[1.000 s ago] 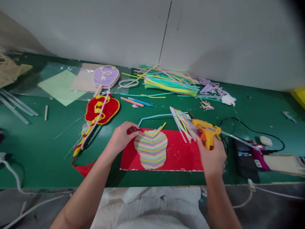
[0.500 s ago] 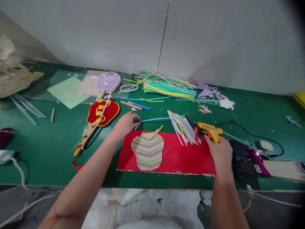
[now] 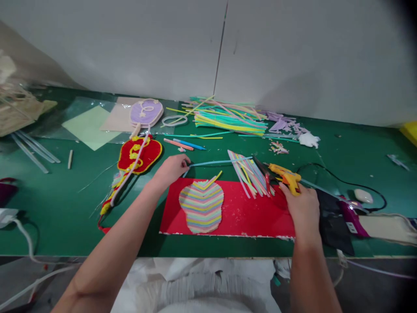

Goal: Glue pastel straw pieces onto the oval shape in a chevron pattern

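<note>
My left hand (image 3: pixel 174 168) is closed in a pinch on the end of a light blue pipe cleaner (image 3: pixel 215 163), which reaches right across a bundle of short pastel strips (image 3: pixel 249 174). My right hand (image 3: pixel 302 206) is wrapped around the handle of a yellow glue gun (image 3: pixel 286 175), its nozzle pointing left. Red-handled scissors (image 3: pixel 267 184) lie beside the nozzle, partly over the strips. Below, a red sheet (image 3: pixel 254 217) bears a rounded panel of pastel zigzag stripes (image 3: pixel 202 208), with a yellow strip end sticking out at its top.
A red and yellow fan-shaped piece (image 3: pixel 140 154) and a purple one (image 3: pixel 146 112) lie at left. A pile of long pipe cleaners (image 3: pixel 231 121) is by the wall. Two markers (image 3: pixel 189 144) lie before it. At right are a black pouch (image 3: pixel 334 221) and a cable (image 3: pixel 378 196).
The view has shifted slightly. Both hands keep nearly the same places, with the left still on the blue pipe cleaner and the right on the glue gun.
</note>
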`<action>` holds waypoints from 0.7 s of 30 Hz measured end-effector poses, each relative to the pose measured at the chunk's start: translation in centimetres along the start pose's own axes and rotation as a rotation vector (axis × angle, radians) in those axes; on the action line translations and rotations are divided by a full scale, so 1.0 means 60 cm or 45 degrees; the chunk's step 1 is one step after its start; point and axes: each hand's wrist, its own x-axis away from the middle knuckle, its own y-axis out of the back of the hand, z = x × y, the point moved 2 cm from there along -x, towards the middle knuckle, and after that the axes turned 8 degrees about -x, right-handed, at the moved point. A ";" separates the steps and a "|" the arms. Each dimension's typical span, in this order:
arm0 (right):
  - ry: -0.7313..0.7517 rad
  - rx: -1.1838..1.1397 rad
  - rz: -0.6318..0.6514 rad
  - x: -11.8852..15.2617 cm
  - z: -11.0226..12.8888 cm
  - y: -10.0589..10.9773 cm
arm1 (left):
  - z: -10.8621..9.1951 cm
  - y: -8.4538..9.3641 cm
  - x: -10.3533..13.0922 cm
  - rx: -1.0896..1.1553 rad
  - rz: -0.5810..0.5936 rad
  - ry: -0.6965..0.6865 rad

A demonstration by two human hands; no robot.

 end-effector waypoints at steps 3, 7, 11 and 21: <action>-0.014 -0.018 -0.058 0.002 0.012 0.011 | -0.001 0.001 -0.002 -0.020 0.006 -0.010; 0.067 -0.236 -0.276 0.007 0.048 0.035 | -0.007 0.008 0.005 0.001 -0.123 -0.002; -0.084 -0.788 -0.071 0.028 0.101 0.036 | -0.022 0.016 0.029 0.176 -0.383 -0.016; -0.570 -1.642 0.986 0.099 0.258 -0.032 | -0.081 0.014 0.117 0.310 -0.694 -0.189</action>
